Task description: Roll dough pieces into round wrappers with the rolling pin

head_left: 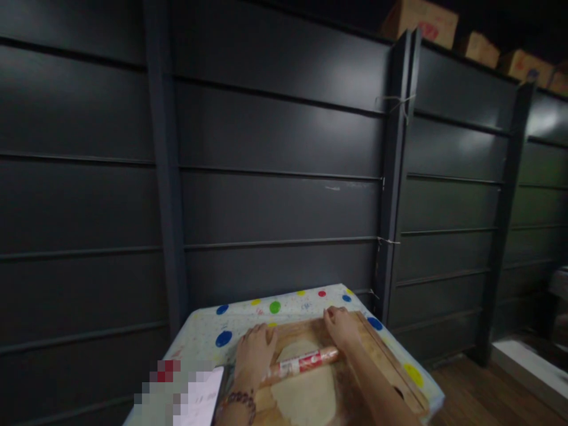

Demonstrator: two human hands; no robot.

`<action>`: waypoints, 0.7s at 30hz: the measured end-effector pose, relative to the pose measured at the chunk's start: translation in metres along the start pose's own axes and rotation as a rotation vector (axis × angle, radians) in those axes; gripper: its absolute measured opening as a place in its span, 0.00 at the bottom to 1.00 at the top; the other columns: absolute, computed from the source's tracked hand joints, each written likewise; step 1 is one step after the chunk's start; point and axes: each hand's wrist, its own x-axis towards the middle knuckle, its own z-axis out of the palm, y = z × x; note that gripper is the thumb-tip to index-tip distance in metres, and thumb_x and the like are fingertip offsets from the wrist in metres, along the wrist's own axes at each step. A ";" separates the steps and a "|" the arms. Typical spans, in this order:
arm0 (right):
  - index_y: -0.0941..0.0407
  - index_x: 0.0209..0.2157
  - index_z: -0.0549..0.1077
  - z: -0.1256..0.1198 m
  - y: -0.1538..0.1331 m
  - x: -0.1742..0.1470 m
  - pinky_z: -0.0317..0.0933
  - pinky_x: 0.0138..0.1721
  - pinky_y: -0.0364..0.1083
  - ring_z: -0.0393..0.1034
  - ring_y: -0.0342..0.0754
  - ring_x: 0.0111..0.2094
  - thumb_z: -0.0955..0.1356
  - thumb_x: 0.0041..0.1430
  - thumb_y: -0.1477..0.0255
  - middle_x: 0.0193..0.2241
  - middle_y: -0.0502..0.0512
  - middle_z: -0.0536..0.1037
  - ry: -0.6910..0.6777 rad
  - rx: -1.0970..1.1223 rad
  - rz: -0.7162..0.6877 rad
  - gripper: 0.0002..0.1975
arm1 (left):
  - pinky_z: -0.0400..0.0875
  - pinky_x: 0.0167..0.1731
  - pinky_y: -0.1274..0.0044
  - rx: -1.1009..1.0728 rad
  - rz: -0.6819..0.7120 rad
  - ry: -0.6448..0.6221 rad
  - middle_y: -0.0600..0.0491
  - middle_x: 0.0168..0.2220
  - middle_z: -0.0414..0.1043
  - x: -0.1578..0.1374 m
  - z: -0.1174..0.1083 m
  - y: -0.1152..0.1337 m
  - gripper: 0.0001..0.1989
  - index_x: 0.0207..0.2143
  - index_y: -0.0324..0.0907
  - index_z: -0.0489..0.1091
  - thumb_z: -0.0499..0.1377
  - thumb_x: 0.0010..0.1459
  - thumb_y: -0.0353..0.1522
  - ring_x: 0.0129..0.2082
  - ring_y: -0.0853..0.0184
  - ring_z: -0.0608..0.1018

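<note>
At the near left, a pale flat thing (203, 397) with a dark edge lies close by the left wrist, which wears a beaded bracelet (241, 400). The wooden board (377, 361) leaves bare wood right of the right forearm, up to a grooved edge that slants away; a narrower bare strip lies beyond the dough (306, 397). The rolling pin (304, 363) lies across the flattened dough, which shows on both its near and far sides. Its long axis runs crosswise, the right end slightly farther off, roughly in line with the far table edge. The left hand (255, 349) is palm down over the pin's left end, and the right hand (341, 326), fingers curled, reaches past its right end; I cannot tell whether either grips it. Farther on, the dotted tablecloth (288, 303) forms a margin before the dark panelled wall (279, 207), topped at right by cardboard boxes (426, 23)
</note>
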 end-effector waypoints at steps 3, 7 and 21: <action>0.57 0.43 0.77 0.001 0.002 0.000 0.62 0.47 0.47 0.76 0.53 0.44 0.56 0.72 0.65 0.42 0.64 0.80 -0.018 -0.020 -0.008 0.21 | 0.67 0.46 0.72 -0.008 -0.011 0.001 0.43 0.45 0.79 -0.002 0.000 0.000 0.20 0.42 0.39 0.74 0.44 0.69 0.37 0.48 0.59 0.78; 0.59 0.43 0.78 0.001 0.005 -0.004 0.62 0.48 0.49 0.75 0.55 0.46 0.55 0.71 0.66 0.42 0.66 0.81 -0.037 -0.058 -0.043 0.22 | 0.66 0.49 0.73 -0.015 -0.017 -0.005 0.45 0.46 0.79 -0.009 0.000 0.001 0.20 0.44 0.40 0.75 0.44 0.68 0.36 0.50 0.60 0.78; 0.56 0.49 0.76 -0.007 0.014 -0.049 0.61 0.52 0.50 0.72 0.55 0.50 0.58 0.69 0.72 0.49 0.62 0.79 -0.057 -0.154 -0.312 0.18 | 0.66 0.54 0.64 0.062 0.072 -0.050 0.43 0.58 0.70 -0.039 -0.002 0.002 0.21 0.53 0.42 0.73 0.47 0.64 0.35 0.61 0.54 0.67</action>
